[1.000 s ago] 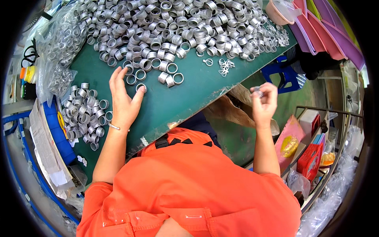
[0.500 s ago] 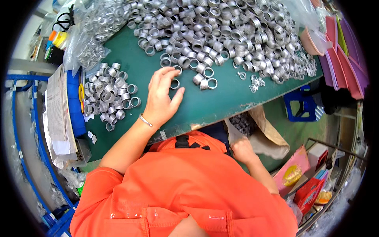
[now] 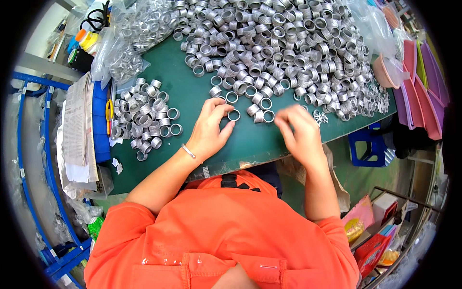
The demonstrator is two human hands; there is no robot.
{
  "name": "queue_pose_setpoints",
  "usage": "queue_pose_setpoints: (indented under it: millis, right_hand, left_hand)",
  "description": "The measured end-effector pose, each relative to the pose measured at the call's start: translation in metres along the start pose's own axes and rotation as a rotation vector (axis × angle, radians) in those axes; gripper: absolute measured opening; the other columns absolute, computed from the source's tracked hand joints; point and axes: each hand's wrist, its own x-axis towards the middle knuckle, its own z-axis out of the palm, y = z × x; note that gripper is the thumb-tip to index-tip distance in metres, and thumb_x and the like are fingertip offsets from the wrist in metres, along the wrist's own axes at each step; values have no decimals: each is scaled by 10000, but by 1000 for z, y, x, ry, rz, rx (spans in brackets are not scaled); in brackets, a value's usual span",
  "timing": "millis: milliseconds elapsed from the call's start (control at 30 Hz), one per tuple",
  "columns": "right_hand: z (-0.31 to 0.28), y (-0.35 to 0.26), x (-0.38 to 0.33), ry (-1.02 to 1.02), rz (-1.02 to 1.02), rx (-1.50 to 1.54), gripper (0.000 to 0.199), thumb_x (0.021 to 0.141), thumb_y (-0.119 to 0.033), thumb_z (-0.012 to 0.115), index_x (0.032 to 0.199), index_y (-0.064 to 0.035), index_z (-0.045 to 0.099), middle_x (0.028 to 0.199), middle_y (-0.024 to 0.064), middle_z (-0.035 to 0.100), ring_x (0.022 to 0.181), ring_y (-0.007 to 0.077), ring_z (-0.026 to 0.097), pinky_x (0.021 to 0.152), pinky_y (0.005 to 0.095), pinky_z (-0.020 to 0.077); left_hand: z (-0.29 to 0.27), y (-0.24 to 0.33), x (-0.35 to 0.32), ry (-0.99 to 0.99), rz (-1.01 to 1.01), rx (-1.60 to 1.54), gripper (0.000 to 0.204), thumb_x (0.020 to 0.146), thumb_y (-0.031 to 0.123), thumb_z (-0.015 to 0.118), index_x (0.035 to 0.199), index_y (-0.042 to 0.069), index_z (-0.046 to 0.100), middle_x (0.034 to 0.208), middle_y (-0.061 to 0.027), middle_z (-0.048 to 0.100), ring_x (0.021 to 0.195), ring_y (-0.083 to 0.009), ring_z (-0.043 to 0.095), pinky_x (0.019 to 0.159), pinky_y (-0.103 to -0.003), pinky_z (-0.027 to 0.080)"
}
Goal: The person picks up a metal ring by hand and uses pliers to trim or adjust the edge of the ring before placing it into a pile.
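Right hand (image 3: 303, 137) has come up from the sack (image 3: 340, 189) mouth and is now over the table (image 3: 169, 62), on the near side of the big pile (image 3: 269, 43). Blurred, thumb and fingers curled toward each other; can't tell whether they meet or pinch anything. Nearest things: a little group of rings (image 3: 259, 116) just off its fingertips, close in front of the big pile.

Left hand (image 3: 208, 127), bracelet (image 3: 188, 151) on wrist, also near side of the big pile. Thumb and forefinger apart, one on each side of a loose ring (image 3: 239, 115), tips at its edge. Can't tell if clamped or only touching. Half a second ago this hand was likewise among the loose rings, so little change there.

Meaning for the work: the right hand's trip to the sack looks finished, and both hands are within reach of the same loose rings. Judgement only.

Rest, from the big pile: small pile (image 3: 147, 111) to its left and nearer the person, well apart from it; clear bag (image 3: 144, 29) against its left side; silver scraps (image 3: 320, 117) just off its near edge, beyond the right hand; pink tub (image 3: 385, 72) at its right end.
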Motion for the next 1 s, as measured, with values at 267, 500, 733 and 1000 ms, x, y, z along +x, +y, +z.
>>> queue_pose_setpoints:
  millis: [267, 500, 733, 1000]
  right_hand:
    - [56, 41, 97, 104, -71, -549, 82, 768, -51, 629, 847, -37, 611, 817, 108, 592, 785, 303, 579, 685, 403, 455]
    - [-10, 36, 22, 315, 4, -68, 180, 771, 96, 557, 911, 15, 636, 895, 143, 654, 818, 276, 639, 764, 336, 499]
    - [-61, 70, -154, 78, 907, 23, 132, 776, 99, 534, 818, -5, 603, 636, 39, 572, 564, 89, 566, 516, 246, 462]
    - [-48, 92, -170, -188, 823, -322, 156, 804, -3, 516, 885, 23, 647, 864, 206, 654, 759, 315, 653, 702, 374, 507]
  left_hand:
    - [-25, 5, -14, 101, -50, -41, 317, 778, 21, 662, 1086, 31, 589, 1176, -110, 493, 882, -161, 595, 734, -266, 485]
    - [-27, -4, -14, 87, -63, -75, 332, 776, 24, 667, 1099, 35, 588, 1181, -106, 489, 881, -157, 591, 730, -261, 480]
    - [-17, -4, 3, 32, -21, -100, 311, 780, 29, 669, 1083, 29, 599, 1184, -100, 492, 891, -156, 592, 733, -261, 480]
    - [-18, -4, 5, 22, -15, -36, 301, 780, 28, 669, 1072, 29, 597, 1187, -98, 495, 910, -162, 596, 746, -262, 480]
